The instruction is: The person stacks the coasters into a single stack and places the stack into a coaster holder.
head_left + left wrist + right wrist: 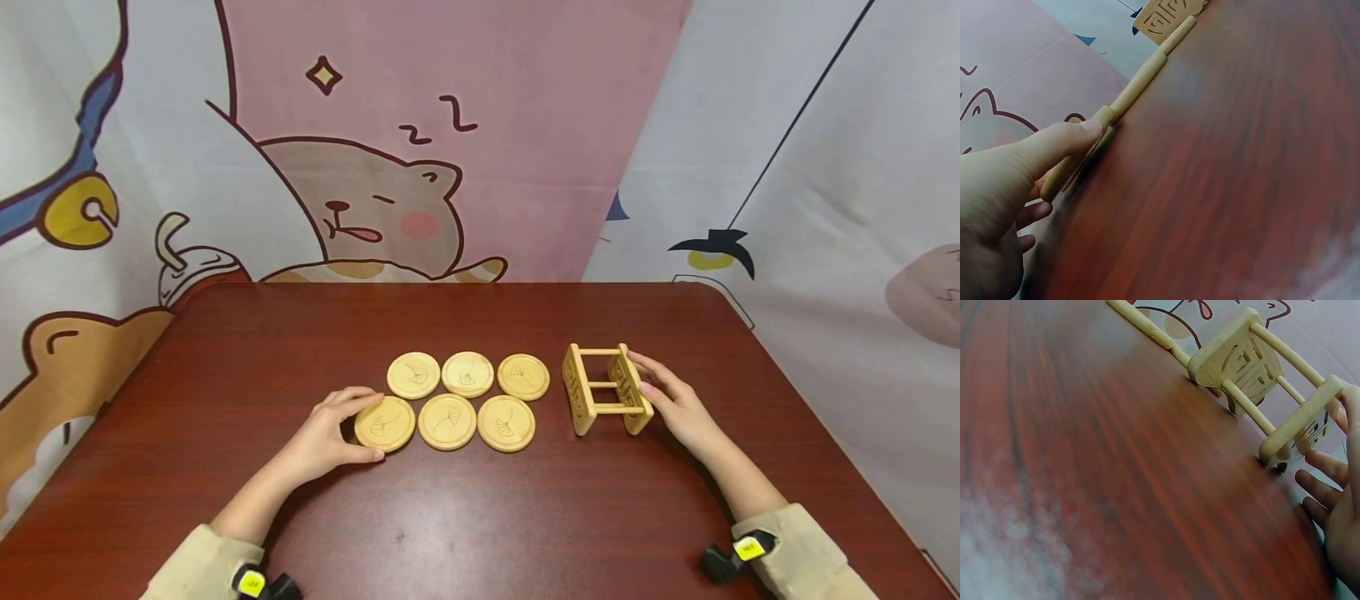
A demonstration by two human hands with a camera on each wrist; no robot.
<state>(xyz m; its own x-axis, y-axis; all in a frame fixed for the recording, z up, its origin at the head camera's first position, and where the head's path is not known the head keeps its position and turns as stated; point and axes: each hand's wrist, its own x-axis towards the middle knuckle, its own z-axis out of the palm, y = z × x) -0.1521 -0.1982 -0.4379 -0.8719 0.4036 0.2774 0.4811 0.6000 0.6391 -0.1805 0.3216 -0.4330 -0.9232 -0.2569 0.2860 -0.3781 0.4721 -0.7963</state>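
In the head view, round wooden coasters with carved ginkgo leaves lie on the table in two rows of three. My left hand [330,429] holds the left coaster of the front row [385,423] by its edge, thumb at the near side and fingers at the far side. That coaster [1066,172] looks slightly tilted in the left wrist view. To the right of the rows stands a wooden coaster rack [606,386] with carved side panels joined by rods. Thumb and fingers of my right hand [670,400] touch the outside of its right panel [1300,419].
A dark red-brown wooden table [450,525] spans the view. The back-row coasters include a left one [413,375] and a right one [523,377], close to the rack. Behind the table hangs a cloth with cartoon animals [390,208].
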